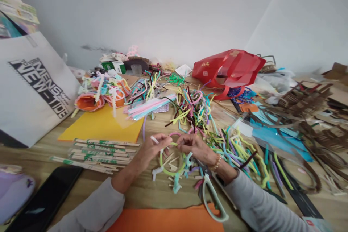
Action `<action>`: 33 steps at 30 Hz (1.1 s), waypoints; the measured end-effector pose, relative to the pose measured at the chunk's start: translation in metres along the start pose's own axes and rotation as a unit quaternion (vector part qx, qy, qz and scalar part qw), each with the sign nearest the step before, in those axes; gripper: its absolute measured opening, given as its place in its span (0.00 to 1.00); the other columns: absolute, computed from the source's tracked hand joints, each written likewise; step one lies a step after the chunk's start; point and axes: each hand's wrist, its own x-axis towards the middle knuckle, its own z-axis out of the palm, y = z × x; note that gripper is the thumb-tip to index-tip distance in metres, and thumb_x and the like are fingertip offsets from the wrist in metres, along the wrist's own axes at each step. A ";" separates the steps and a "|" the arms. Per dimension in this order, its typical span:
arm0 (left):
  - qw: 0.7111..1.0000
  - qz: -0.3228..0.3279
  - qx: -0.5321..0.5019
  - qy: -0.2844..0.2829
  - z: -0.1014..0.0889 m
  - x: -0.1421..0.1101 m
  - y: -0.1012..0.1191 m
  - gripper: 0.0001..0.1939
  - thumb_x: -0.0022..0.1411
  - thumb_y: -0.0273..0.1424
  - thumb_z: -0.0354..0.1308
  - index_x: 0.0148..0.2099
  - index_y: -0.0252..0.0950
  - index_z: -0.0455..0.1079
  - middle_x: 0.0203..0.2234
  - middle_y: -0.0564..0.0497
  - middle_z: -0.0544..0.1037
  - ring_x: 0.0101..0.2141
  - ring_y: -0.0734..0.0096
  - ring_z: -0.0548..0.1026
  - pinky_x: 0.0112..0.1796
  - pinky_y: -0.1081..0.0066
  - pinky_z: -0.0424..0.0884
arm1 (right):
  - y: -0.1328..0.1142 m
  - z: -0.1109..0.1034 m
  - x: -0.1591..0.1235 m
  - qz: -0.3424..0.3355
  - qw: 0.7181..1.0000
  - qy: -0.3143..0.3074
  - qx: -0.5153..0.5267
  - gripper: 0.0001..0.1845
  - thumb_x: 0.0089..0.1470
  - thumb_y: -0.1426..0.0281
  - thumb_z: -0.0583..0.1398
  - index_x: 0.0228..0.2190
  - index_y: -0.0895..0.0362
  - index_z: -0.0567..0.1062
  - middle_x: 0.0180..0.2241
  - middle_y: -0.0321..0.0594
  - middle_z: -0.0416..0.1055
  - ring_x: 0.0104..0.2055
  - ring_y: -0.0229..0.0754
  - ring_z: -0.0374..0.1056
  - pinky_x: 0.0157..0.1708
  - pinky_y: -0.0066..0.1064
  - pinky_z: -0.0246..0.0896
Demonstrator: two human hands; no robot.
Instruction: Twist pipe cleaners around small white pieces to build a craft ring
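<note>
Fingers (160, 140) of both hands are clenched on a green pipe cleaner loop (161, 160) and a pink pipe cleaner loop (174, 134), the left hand (149, 151) touching the right hand (194, 145) above scattered wooden bits (171, 163); scissors (213, 199) lie below the right wrist, a heap of pipe cleaners (190, 110) beyond, a red bag (228, 69) farthest

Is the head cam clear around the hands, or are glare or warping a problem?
Head view: soft, even light, no hard shadows or glare; the wall looks washed out. Wide-angle warping stretches the edges, including the scissors. The left hand and right hand look fairly sharp.
</note>
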 end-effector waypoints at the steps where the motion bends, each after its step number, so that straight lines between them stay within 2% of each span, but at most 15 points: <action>1: 0.999 -0.014 -0.030 -0.014 -0.002 0.000 0.002 0.23 0.53 0.49 0.56 0.38 0.33 0.73 0.25 0.49 0.77 0.25 0.70 0.73 0.25 0.74 0.67 | 0.000 0.000 0.000 -0.005 1.000 0.007 -0.004 0.12 0.47 0.64 0.62 0.22 0.61 0.70 0.19 0.30 0.60 0.20 0.30 0.52 0.21 0.23 0.46; 4: 0.985 -0.060 -0.148 -0.068 -0.012 0.003 0.004 0.37 0.52 0.61 0.45 0.40 0.32 0.74 0.32 0.43 0.78 0.26 0.66 0.75 0.24 0.73 0.67 | -0.002 -0.001 0.000 -0.013 1.000 0.020 -0.009 0.10 0.46 0.66 0.61 0.22 0.61 0.70 0.18 0.30 0.60 0.20 0.30 0.52 0.21 0.24 0.45; 7: 0.967 -0.095 -0.222 -0.085 -0.021 0.009 0.001 0.41 0.52 0.62 0.41 0.39 0.31 0.75 0.31 0.40 0.79 0.25 0.64 0.75 0.22 0.72 0.65 | -0.002 -0.001 0.000 0.002 1.000 0.018 0.002 0.10 0.47 0.67 0.61 0.22 0.61 0.70 0.17 0.30 0.58 0.19 0.30 0.50 0.19 0.23 0.44; 10: 0.968 -0.118 -0.206 -0.079 -0.021 0.011 -0.003 0.34 0.54 0.58 0.47 0.36 0.30 0.76 0.27 0.41 0.79 0.23 0.65 0.75 0.21 0.73 0.65 | -0.001 -0.001 -0.001 0.021 1.000 0.004 0.011 0.09 0.48 0.66 0.60 0.22 0.60 0.70 0.16 0.29 0.58 0.17 0.29 0.50 0.17 0.23 0.43; 14: 0.991 -0.072 -0.065 -0.094 -0.013 0.008 -0.010 0.17 0.53 0.42 0.61 0.30 0.31 0.74 0.20 0.48 0.77 0.19 0.73 0.72 0.21 0.76 0.63 | -0.001 0.003 -0.003 0.028 0.999 -0.021 0.006 0.10 0.48 0.66 0.60 0.23 0.60 0.71 0.16 0.29 0.59 0.16 0.29 0.51 0.16 0.22 0.45; 16: 0.992 -0.050 -0.007 -0.112 -0.010 0.006 -0.012 0.13 0.49 0.38 0.65 0.28 0.31 0.73 0.18 0.51 0.75 0.18 0.75 0.71 0.20 0.77 0.63 | -0.002 0.005 -0.004 0.034 0.999 -0.033 -0.003 0.11 0.48 0.65 0.60 0.23 0.60 0.71 0.16 0.29 0.60 0.15 0.29 0.51 0.15 0.22 0.45; 19: 0.992 -0.029 0.032 -0.120 -0.010 0.006 -0.013 0.12 0.49 0.36 0.65 0.27 0.31 0.71 0.16 0.54 0.74 0.16 0.76 0.71 0.19 0.78 0.63 | -0.003 0.008 -0.004 0.037 0.998 -0.038 -0.018 0.12 0.50 0.63 0.60 0.23 0.60 0.71 0.15 0.29 0.60 0.15 0.28 0.52 0.15 0.21 0.45; 22: 0.989 -0.017 0.014 -0.149 -0.016 0.006 -0.011 0.11 0.52 0.35 0.63 0.28 0.31 0.71 0.17 0.53 0.75 0.16 0.77 0.71 0.19 0.78 0.64 | -0.001 0.006 -0.003 0.033 0.999 -0.026 0.001 0.15 0.53 0.61 0.57 0.25 0.60 0.70 0.14 0.30 0.62 0.15 0.29 0.55 0.15 0.21 0.50; 25: 0.978 -0.030 -0.043 -0.200 -0.026 0.006 -0.010 0.11 0.51 0.34 0.64 0.26 0.30 0.70 0.16 0.52 0.75 0.15 0.78 0.70 0.17 0.79 0.63 | 0.003 0.003 -0.001 0.032 0.999 0.023 0.008 0.16 0.53 0.59 0.57 0.27 0.60 0.69 0.15 0.30 0.63 0.15 0.30 0.56 0.15 0.21 0.52; 29: 0.951 -0.060 -0.104 -0.285 -0.037 0.008 -0.014 0.12 0.47 0.33 0.67 0.25 0.30 0.70 0.15 0.51 0.75 0.12 0.76 0.69 0.13 0.79 0.62 | 0.008 -0.002 0.003 0.017 0.997 0.072 0.006 0.16 0.52 0.58 0.58 0.29 0.60 0.69 0.16 0.29 0.61 0.15 0.30 0.55 0.15 0.21 0.52; 33: 0.930 -0.057 -0.150 -0.331 -0.042 0.007 -0.018 0.08 0.48 0.29 0.67 0.27 0.30 0.72 0.15 0.51 0.76 0.11 0.75 0.70 0.12 0.80 0.64 | 0.009 -0.009 0.005 -0.004 0.993 0.117 0.027 0.16 0.52 0.58 0.58 0.27 0.59 0.68 0.17 0.29 0.61 0.15 0.30 0.54 0.15 0.22 0.51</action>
